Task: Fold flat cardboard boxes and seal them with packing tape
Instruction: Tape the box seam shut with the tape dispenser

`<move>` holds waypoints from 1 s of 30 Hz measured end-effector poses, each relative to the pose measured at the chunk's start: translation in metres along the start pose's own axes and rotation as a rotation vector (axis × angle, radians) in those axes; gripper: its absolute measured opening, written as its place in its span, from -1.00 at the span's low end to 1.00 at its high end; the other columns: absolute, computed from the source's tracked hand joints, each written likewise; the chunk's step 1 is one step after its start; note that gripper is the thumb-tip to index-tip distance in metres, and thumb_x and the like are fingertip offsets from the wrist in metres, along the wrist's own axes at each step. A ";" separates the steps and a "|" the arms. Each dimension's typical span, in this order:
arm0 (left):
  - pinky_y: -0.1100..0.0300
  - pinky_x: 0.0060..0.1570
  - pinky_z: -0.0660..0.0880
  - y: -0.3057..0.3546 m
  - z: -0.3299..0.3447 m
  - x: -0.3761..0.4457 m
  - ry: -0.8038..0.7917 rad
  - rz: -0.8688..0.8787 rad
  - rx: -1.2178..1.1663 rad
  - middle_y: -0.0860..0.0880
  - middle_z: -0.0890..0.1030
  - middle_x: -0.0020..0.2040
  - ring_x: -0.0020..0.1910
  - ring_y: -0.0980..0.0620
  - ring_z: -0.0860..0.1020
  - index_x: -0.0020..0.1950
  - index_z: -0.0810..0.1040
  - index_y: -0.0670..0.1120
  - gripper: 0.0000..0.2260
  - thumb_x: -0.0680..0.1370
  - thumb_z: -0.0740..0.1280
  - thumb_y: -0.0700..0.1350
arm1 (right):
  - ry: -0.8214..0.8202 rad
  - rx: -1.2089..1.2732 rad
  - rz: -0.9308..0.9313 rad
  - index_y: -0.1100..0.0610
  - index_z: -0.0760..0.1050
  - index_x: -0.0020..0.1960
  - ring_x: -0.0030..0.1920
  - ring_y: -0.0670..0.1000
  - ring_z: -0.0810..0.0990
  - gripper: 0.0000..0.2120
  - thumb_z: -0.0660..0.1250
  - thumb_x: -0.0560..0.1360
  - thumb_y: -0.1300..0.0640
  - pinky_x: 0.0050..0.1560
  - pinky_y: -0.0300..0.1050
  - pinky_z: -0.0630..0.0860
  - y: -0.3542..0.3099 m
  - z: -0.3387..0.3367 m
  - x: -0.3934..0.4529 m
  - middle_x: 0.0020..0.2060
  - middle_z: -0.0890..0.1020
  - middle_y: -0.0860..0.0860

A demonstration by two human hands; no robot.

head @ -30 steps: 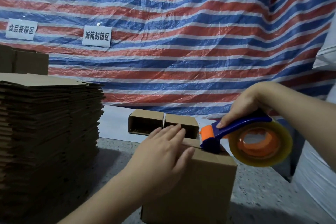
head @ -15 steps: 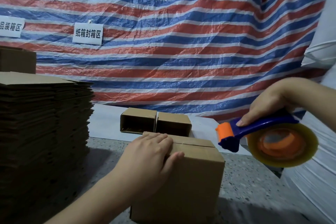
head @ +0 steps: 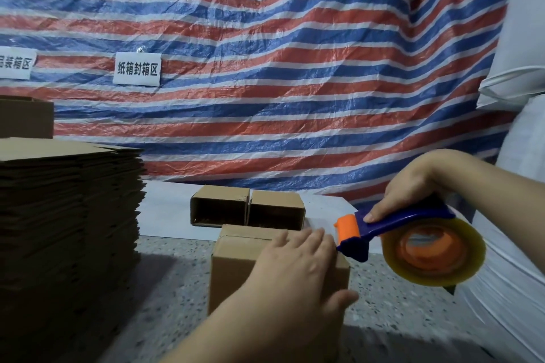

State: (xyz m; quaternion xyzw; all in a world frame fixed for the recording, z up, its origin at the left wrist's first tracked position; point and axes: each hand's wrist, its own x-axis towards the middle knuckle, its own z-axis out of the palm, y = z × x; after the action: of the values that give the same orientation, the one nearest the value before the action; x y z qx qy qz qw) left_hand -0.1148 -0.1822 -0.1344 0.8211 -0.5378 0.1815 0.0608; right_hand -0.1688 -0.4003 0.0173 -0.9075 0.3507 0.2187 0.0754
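A folded brown cardboard box (head: 236, 271) stands on the speckled table, its top flaps closed. My left hand (head: 298, 271) lies flat on the box top with straight fingers, thumb down over the near right side. My right hand (head: 413, 188) grips the blue handle of a tape dispenser (head: 395, 230) with an orange roller and a clear tape roll (head: 433, 250). The dispenser's front end sits at the box's top right edge, just beside my left fingertips.
A tall stack of flat cardboard blanks (head: 67, 215) fills the left. Two open-ended boxes (head: 247, 209) lie behind on a white sheet. A striped tarp with paper signs (head: 137, 69) hangs behind. White stacked material (head: 513, 289) stands at the right.
The dispenser lifted off to the right, then came back to the box's right top edge. My left hand slid right along the box top.
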 end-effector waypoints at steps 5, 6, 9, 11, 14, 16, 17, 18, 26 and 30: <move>-0.02 0.48 0.08 -0.002 0.012 0.001 0.126 -0.016 0.015 0.07 0.22 0.57 0.54 0.04 0.16 0.57 0.12 0.09 -0.41 0.60 0.05 0.31 | -0.011 0.003 -0.037 0.11 0.58 0.19 -0.16 -0.02 0.73 -0.25 0.43 0.27 -0.44 -0.16 -0.19 0.62 0.005 -0.001 0.000 -0.12 0.75 0.03; -0.01 0.48 0.08 -0.002 0.013 0.001 0.134 -0.017 0.009 0.08 0.22 0.57 0.54 0.05 0.16 0.56 0.13 0.09 -0.43 0.61 0.05 0.30 | -0.017 0.014 -0.046 0.12 0.58 0.19 -0.16 -0.02 0.73 -0.23 0.44 0.23 -0.44 -0.17 -0.18 0.62 0.007 -0.004 -0.002 -0.11 0.75 0.04; 0.02 0.48 0.07 -0.001 0.013 0.000 0.138 -0.015 -0.003 0.09 0.21 0.57 0.54 0.07 0.16 0.56 0.16 0.08 -0.43 0.61 0.04 0.30 | -0.029 0.063 -0.060 0.17 0.58 0.19 -0.18 0.01 0.73 -0.19 0.47 0.19 -0.42 -0.21 -0.17 0.62 0.022 -0.012 -0.010 -0.12 0.74 0.08; 0.02 0.48 0.06 0.000 0.012 -0.001 0.144 -0.019 -0.013 0.10 0.22 0.57 0.54 0.07 0.17 0.56 0.18 0.08 -0.44 0.61 0.05 0.29 | -0.033 0.054 -0.032 0.19 0.58 0.19 -0.17 0.03 0.72 -0.18 0.48 0.18 -0.41 -0.18 -0.15 0.62 0.034 -0.016 -0.015 -0.11 0.74 0.10; 0.01 0.48 0.09 0.001 0.011 -0.002 0.158 -0.018 -0.010 0.10 0.25 0.55 0.53 0.06 0.20 0.52 0.22 0.09 -0.47 0.61 0.04 0.29 | -0.059 0.028 0.017 0.17 0.60 0.18 -0.09 0.05 0.72 -0.19 0.46 0.19 -0.42 -0.05 -0.12 0.63 0.046 -0.014 -0.018 -0.02 0.74 0.12; 0.01 0.48 0.10 0.001 0.011 -0.002 0.161 -0.022 -0.011 0.10 0.25 0.55 0.52 0.06 0.20 0.52 0.21 0.10 -0.48 0.61 0.04 0.29 | -0.051 -0.022 0.031 0.15 0.60 0.18 -0.07 0.04 0.71 -0.18 0.45 0.17 -0.44 0.03 -0.11 0.63 0.045 -0.007 -0.015 0.01 0.74 0.11; 0.02 0.48 0.09 0.001 0.011 -0.002 0.162 -0.023 -0.009 0.11 0.24 0.55 0.53 0.06 0.19 0.52 0.19 0.11 -0.47 0.61 0.04 0.29 | -0.041 -0.054 0.032 0.14 0.60 0.18 -0.09 0.02 0.71 -0.18 0.44 0.16 -0.45 0.00 -0.13 0.63 0.041 -0.003 -0.011 -0.02 0.74 0.08; 0.02 0.48 0.08 0.001 0.011 -0.002 0.165 -0.022 -0.009 0.12 0.23 0.56 0.53 0.07 0.18 0.54 0.17 0.11 -0.46 0.61 0.04 0.29 | -0.036 -0.083 0.031 0.12 0.60 0.17 -0.12 0.00 0.71 -0.19 0.43 0.16 -0.45 -0.07 -0.17 0.64 0.037 0.003 -0.006 -0.07 0.74 0.05; 0.03 0.50 0.04 0.000 0.010 -0.004 0.173 -0.008 -0.026 0.15 0.18 0.57 0.55 0.10 0.13 0.56 0.10 0.15 -0.46 0.61 0.04 0.29 | 0.005 -0.352 0.051 0.10 0.62 0.09 -0.14 0.01 0.67 -0.31 0.40 0.31 -0.48 -0.10 -0.14 0.58 -0.004 0.051 0.018 -0.13 0.69 -0.01; 0.02 0.51 0.01 0.001 0.008 -0.004 0.169 -0.005 -0.023 0.17 0.16 0.58 0.56 0.10 0.11 0.57 0.07 0.16 -0.45 0.62 0.05 0.28 | 0.057 -0.435 0.066 0.05 0.53 0.31 -0.05 0.04 0.57 -0.25 0.36 0.36 -0.48 -0.05 -0.08 0.50 -0.001 0.113 0.040 -0.04 0.58 -0.02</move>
State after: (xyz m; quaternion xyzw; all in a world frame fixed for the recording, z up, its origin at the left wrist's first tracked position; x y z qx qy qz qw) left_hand -0.1151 -0.1810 -0.1433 0.8034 -0.5307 0.2439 0.1159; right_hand -0.1808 -0.3913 -0.1017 -0.8962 0.3268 0.2659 -0.1394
